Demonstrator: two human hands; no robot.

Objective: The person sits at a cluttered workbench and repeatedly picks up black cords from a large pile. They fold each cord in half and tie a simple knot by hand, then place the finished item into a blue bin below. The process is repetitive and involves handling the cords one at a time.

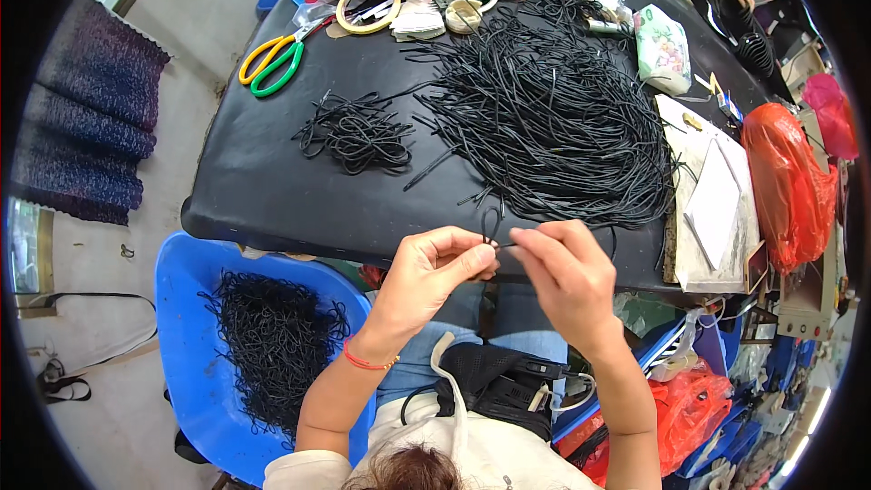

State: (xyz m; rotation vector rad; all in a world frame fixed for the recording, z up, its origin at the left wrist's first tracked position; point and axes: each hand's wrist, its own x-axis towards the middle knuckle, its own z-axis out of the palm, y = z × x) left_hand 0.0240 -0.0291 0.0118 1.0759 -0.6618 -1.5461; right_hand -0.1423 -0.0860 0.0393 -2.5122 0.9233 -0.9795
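Note:
Just past the table's near edge, above my lap, both hands hold one thin black cord (491, 220). A small loop of it stands up between them. My left hand (437, 265) pinches the cord between thumb and forefinger. Close on its right, my right hand (570, 274) has thumb and fingers closed on another part of the cord. Fingertips partly hide where the strands cross. Beyond my hands spreads a large heap of black cords (553, 118), most lying lengthwise. To its left is a smaller tangled bunch of black cords (358, 134).
Left of my lap stands a blue tub (186, 327) with a pile of black cords (272, 345). Scissors with yellow and green handles (277, 63) lie at the table's left edge. Tape rolls (368, 7) are at the back. A white board (717, 209) and red bag (789, 186) flank the right.

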